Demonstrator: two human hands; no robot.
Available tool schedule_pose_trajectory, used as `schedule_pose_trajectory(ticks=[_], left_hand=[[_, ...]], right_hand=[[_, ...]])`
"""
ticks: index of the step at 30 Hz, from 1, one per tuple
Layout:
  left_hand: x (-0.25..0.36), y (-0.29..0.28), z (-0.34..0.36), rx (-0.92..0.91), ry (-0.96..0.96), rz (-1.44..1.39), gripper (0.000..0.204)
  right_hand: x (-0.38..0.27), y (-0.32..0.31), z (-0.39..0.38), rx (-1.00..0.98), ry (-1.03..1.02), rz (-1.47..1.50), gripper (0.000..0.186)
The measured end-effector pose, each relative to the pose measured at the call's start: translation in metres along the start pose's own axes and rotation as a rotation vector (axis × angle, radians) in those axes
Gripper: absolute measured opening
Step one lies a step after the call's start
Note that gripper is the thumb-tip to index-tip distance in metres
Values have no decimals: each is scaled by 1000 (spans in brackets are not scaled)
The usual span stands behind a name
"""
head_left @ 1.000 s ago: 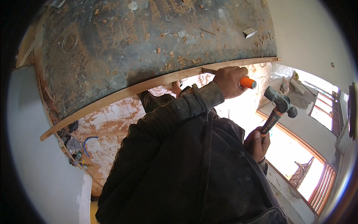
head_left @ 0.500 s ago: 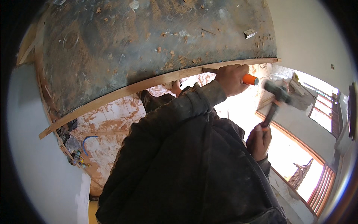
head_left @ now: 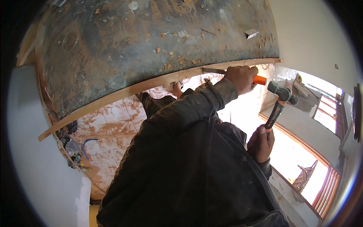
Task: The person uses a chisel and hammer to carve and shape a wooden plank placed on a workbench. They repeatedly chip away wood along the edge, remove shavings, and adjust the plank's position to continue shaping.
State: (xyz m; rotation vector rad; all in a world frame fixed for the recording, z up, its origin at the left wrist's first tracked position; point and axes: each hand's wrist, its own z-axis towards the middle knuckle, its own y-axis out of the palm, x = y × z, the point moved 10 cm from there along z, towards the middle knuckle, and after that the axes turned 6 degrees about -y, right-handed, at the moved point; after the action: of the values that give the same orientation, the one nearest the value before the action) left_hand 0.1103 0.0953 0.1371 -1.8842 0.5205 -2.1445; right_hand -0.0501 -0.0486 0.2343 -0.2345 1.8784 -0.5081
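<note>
My left hand [head_left: 240,78] is closed around a chisel with an orange handle [head_left: 259,80]. The chisel's flat metal blade reaches left, and its tip meets the edge of a long wooden strip [head_left: 159,81]. My right hand [head_left: 261,145] grips the handle of a ball-peen hammer [head_left: 282,94]. Its head is just right of the chisel's butt end, with a small gap between them. Part of the blade is hidden under my left fingers.
Beyond the strip spreads a dark, dusty board [head_left: 124,49] with wood chips, a nail and a small metal piece [head_left: 251,33]. Bare feet [head_left: 177,90] show below the strip on a stained tiled floor [head_left: 109,117]. A blue hose piece [head_left: 85,148] lies at lower left.
The hammer head, blurred before, now shows sharply beside the chisel's end, its handle tilted a little differently. My left hand and the chisel handle sit slightly further right.
</note>
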Motion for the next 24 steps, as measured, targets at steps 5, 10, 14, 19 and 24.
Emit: schedule_pose_trajectory(ticks=[5,10,14,19,24], left_hand=[[1,-16,-1,168,84,-52,34],[2,-22,-5,206,71,-92,32],[2,-24,-7,239,70,-102,31],[0,-26,-7,239,62,-112,31],[-1,-28,-8,232,64,-116,32]], right_hand=[[9,3,3,-42,2,27,24],[0,1,7,-77,4,-38,27],[-5,1,10,-109,7,-50,28],[-1,0,12,-120,21,-64,27],[-6,6,12,-83,-4,-66,26]])
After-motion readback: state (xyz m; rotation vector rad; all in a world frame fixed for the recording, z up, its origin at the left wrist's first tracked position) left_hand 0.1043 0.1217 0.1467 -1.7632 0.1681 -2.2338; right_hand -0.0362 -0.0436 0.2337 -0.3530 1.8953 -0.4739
